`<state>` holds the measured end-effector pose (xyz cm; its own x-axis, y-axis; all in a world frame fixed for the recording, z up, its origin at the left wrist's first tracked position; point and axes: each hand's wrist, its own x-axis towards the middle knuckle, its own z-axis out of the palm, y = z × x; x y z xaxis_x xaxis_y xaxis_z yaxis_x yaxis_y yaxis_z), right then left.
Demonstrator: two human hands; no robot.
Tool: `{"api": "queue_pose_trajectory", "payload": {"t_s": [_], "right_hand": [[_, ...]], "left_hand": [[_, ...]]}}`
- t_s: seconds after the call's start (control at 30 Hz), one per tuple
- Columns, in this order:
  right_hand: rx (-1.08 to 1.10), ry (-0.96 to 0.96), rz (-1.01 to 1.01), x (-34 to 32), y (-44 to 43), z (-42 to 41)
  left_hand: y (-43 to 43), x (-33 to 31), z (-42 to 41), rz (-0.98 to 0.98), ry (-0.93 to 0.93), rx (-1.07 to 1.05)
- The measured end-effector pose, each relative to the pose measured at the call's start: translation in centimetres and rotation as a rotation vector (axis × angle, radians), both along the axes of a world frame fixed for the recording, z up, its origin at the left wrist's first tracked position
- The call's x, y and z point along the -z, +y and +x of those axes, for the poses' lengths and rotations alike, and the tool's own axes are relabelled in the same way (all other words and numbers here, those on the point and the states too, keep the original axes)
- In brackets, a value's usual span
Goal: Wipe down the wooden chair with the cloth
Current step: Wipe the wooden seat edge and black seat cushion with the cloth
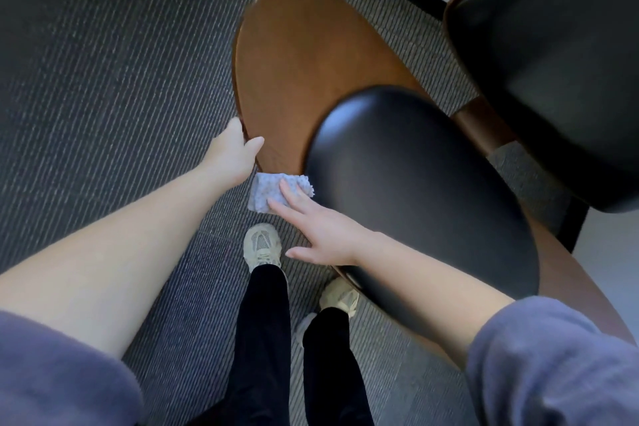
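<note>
Head view looked down on the chair [294, 66], whose brown wooden back panel faced up toward the camera with a black pad [415, 190] in front of it. The left hand [233, 149] gripped the panel's near-left edge, fingers curled behind and thumb on the face, probably to steady the chair against wiping pressure. The right hand [318, 228] lay nearly flat with fingers spread, pressing the cloth [273, 192] against the panel's lower edge, just below the left hand and beside the pad; the flat palm likely kept the cloth wide against the wood. Most of the panel above the cloth was bare and unobstructed, giving open room for strokes along its curved rim. To the right of the chair a second black seat [553, 62] stood close, limiting reach on that side. Carpet [103, 62] to the left of the chair was free of objects. Two shoes stood just below the cloth.
</note>
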<state>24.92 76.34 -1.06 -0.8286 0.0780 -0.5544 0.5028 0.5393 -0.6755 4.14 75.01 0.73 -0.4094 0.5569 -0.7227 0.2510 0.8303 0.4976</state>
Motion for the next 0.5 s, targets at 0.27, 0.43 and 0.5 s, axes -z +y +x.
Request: {"api": "queue_pose_trajectory", "payload": {"t_s": [0.27,0.43,0.5], "right_hand": [[-0.081,0.091,0.075,-0.7,-0.7,2.3],[-0.051,0.150,0.231,-2.9,2.1,4.7],[-0.027,0.148,0.314,-3.7,4.2,5.9]], "left_hand": [[-3.1,0.3,3.2,-0.084,0.032,0.024],[-1.9,-0.8,4.1,-0.076,0.063,-0.082],[-1.1,-1.4,4.2,-0.091,0.083,-0.119]]}}
